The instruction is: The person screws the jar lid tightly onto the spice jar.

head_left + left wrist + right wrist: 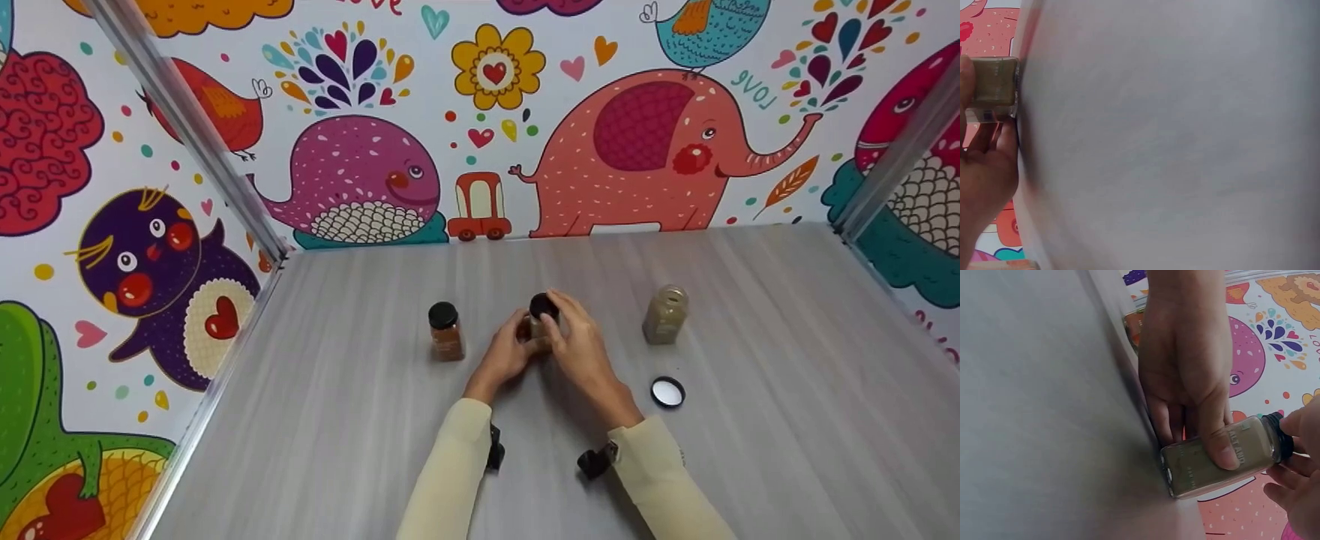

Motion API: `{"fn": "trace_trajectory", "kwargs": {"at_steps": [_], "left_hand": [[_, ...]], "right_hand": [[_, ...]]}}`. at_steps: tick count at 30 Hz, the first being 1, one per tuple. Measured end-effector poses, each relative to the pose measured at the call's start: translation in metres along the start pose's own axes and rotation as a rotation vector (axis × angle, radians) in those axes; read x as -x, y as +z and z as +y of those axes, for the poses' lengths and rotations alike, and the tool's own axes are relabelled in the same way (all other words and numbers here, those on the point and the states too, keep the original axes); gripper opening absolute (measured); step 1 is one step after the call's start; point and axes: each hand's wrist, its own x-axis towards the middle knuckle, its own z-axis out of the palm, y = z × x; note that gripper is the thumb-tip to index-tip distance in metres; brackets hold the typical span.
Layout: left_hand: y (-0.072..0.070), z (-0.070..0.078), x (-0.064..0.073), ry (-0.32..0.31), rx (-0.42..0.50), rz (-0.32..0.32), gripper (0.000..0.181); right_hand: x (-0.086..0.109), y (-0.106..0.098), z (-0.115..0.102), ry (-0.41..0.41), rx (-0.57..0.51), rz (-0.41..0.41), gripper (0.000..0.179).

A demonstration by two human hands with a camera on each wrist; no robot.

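Panels of white wall (480, 150), printed with bright cartoons, stand on the left, far and right sides of a grey wood-grain tabletop (337, 450); a dark purple penguin (150, 277) decorates the left one.

Leftmost on the tabletop, toward the far side, stands a square-sided clear glass jar of reddish-brown powder (448, 341), upright, with its black round cap (443, 314) on.

Right of it, a person's left hand (504, 354), reaching from a cream long sleeve (450, 469), grips the lower body of a second square clear glass jar, filled with tan powder and marked with white lettering (1193, 469). The thumb presses one side and the fingers curl round the other. This jar is upright in the middle of the scene; whether its base touches the tabletop, I cannot tell. Its black ridged cap (541, 304) is at its mouth, and the right hand (583, 352) has its fingers curled around that cap from the right.

Farther right, a loose black round lid (667, 391) lies with its white inner face up. Just beyond it, on the far side, stands a third clear glass jar, holding greenish-tan powder (665, 321), upright and uncapped, well apart from the hands.
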Motion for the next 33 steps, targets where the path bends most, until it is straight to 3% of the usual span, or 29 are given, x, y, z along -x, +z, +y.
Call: {"fn": "trace_trajectory", "kwargs": {"at_steps": [15, 22, 33], "left_hand": [[-0.0004, -0.0013, -0.0003, 0.029, 0.02, -0.02, 0.047], [-0.0015, 0.0006, 0.0005, -0.009, 0.006, -0.014, 0.049], [-0.0003, 0.0011, 0.0, 0.024, -0.005, 0.004, 0.045]], "right_hand": [[0.0004, 0.0045, 0.0022, -0.043, -0.015, 0.048, 0.039], [-0.0003, 0.0053, 0.0044, -0.045, -0.013, 0.057, 0.038], [-0.0005, 0.0031, 0.0044, -0.044, -0.006, 0.073, 0.037]]}}
